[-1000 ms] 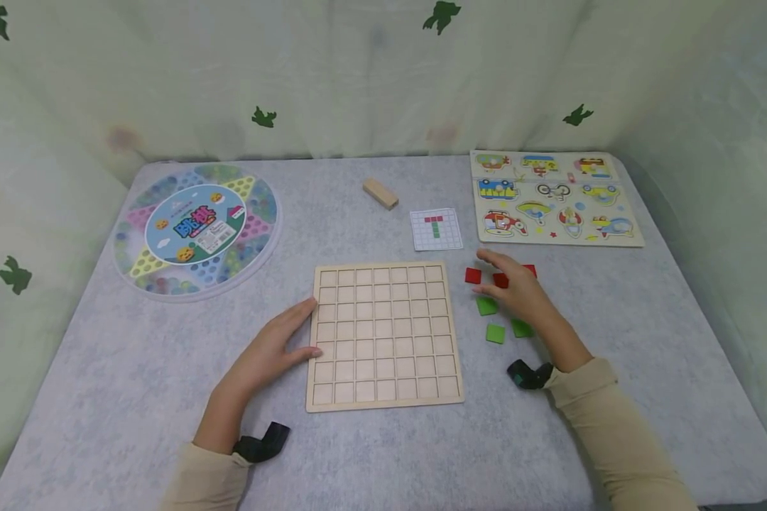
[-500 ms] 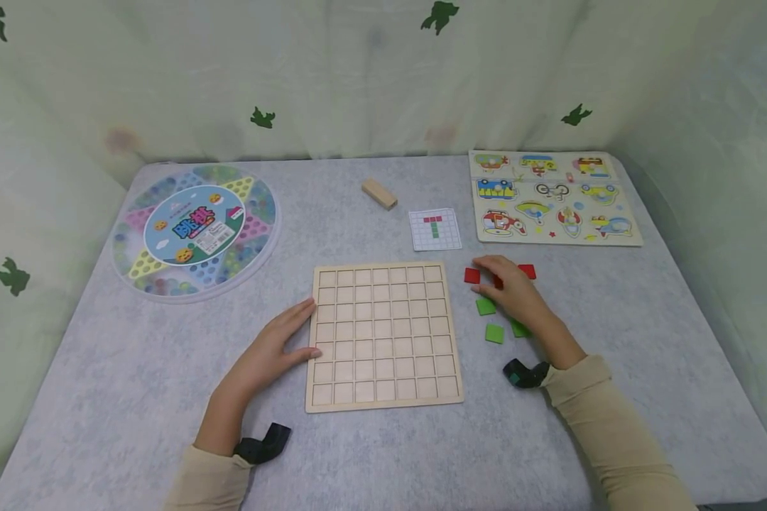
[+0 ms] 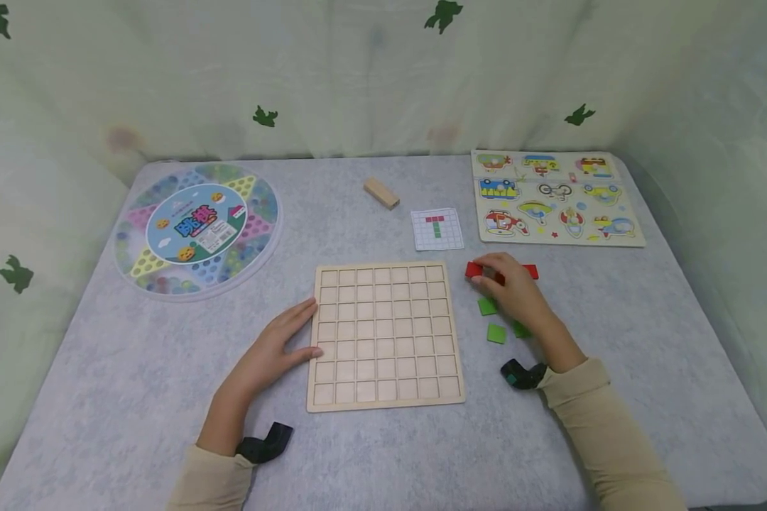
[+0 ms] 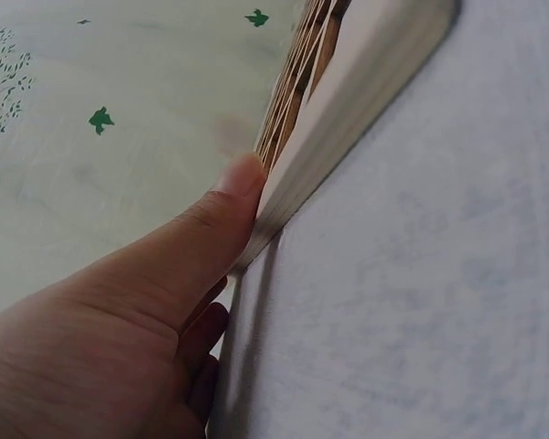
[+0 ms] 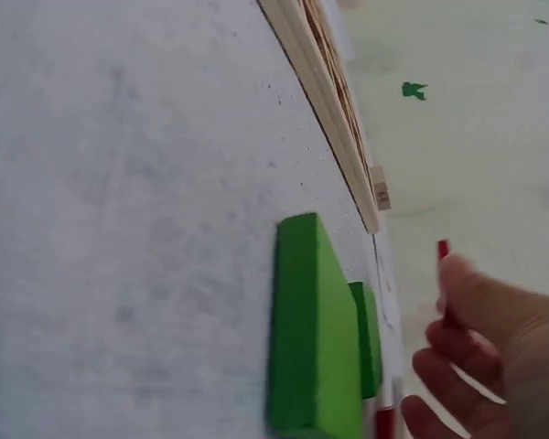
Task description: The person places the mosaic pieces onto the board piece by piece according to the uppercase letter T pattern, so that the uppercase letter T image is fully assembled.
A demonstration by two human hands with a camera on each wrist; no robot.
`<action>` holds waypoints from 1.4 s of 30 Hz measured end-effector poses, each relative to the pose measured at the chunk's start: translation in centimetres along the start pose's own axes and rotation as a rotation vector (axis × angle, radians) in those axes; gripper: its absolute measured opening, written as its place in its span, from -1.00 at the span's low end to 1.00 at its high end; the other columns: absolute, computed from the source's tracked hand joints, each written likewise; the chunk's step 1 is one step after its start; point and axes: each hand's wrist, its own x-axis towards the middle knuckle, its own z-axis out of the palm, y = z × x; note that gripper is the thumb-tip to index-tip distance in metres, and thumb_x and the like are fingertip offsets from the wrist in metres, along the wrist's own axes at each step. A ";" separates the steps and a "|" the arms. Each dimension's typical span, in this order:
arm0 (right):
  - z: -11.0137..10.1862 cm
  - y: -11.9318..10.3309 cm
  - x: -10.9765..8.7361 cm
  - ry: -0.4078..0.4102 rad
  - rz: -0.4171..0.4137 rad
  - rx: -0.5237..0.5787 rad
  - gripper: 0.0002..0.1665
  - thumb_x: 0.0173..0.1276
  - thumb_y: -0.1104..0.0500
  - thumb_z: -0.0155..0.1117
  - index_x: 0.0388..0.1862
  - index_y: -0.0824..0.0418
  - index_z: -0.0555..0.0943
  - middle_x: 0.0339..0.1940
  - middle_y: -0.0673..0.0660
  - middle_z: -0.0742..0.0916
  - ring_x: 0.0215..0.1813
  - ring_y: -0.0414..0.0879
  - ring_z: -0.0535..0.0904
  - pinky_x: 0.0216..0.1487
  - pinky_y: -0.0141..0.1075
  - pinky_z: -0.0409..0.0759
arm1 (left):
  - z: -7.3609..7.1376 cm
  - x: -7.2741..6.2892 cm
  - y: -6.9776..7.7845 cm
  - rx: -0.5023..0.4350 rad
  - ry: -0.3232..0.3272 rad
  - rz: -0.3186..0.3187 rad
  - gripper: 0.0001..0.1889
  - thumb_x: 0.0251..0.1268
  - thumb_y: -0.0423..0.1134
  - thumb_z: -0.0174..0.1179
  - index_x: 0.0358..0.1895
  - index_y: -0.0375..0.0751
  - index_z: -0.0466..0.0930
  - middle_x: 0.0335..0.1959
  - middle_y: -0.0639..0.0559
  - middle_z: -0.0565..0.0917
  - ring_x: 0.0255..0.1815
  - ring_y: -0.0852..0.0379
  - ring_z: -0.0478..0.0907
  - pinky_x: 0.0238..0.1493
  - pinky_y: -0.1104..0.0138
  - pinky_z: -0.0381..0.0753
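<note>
My right hand (image 3: pixel 518 289) pinches a red square tile (image 3: pixel 473 270) between thumb and fingertips, right of the wooden grid board (image 3: pixel 458 355). In the right wrist view, that tile's red edge (image 5: pixel 443 247) shows at the thumb. Under the same hand lies a second red tile, partly hidden, and a third red tile (image 3: pixel 531 271) sits just beyond the knuckles. Green tiles (image 3: pixel 496 333) lie nearer the body. My left hand (image 3: pixel 280 348) rests against the board's left edge with fingers extended; its thumb (image 4: pixel 242 178) touches the rim.
Behind the board lie a pattern card (image 3: pixel 437 241) with a red and green T and a small wooden block (image 3: pixel 381 193). A round game box (image 3: pixel 198 220) is at the back left. A vehicle puzzle board (image 3: pixel 552 213) occupies the back right.
My right hand has moved slightly left, and its thumb and fingers have closed on the leftmost red tile, now raised at an edge. The left hand has stayed at the board.
</note>
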 end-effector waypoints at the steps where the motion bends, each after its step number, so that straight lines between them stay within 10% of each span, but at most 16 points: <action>1: -0.1 -0.4 0.0 0.013 -0.008 0.008 -0.54 0.24 0.09 0.23 0.08 0.25 0.50 0.07 0.19 0.51 0.09 0.04 0.38 0.08 -0.04 0.38 | 0.0 0.0 0.0 -0.003 0.001 -0.001 -0.18 0.06 0.03 0.24 0.37 -0.19 0.10 0.37 -0.07 0.11 0.35 -0.13 0.00 0.24 -0.04 0.04; 18: 4.2 -10.6 3.1 0.106 -0.436 0.199 -0.59 0.12 0.22 0.34 -0.03 0.30 0.55 -0.09 0.11 0.61 -0.03 -0.14 0.47 -0.01 -0.23 0.47 | -0.1 0.0 0.0 -0.011 0.020 0.014 -0.20 0.05 -0.02 0.27 0.35 -0.22 0.14 0.36 -0.07 0.13 0.34 -0.12 0.03 0.24 -0.02 0.06; 28: 9.7 -10.7 4.2 -0.099 -0.304 0.206 -0.66 0.18 0.16 0.29 -0.06 0.23 0.57 -0.13 0.05 0.60 -0.08 -0.18 0.49 -0.06 -0.37 0.47 | 0.0 0.0 -0.1 -0.018 0.016 0.009 -0.20 0.06 0.01 0.25 0.36 -0.19 0.14 0.37 -0.05 0.13 0.34 -0.10 0.02 0.24 -0.03 0.05; 42: 11.0 -9.6 4.5 -0.167 -0.282 0.058 -0.63 0.12 0.05 0.34 -0.10 0.16 0.61 -0.12 0.04 0.53 -0.05 -0.11 0.39 -0.02 -0.32 0.38 | 0.1 0.0 -0.1 -0.016 0.012 -0.002 -0.19 0.06 0.02 0.25 0.36 -0.19 0.13 0.37 -0.05 0.13 0.34 -0.10 0.02 0.24 -0.02 0.06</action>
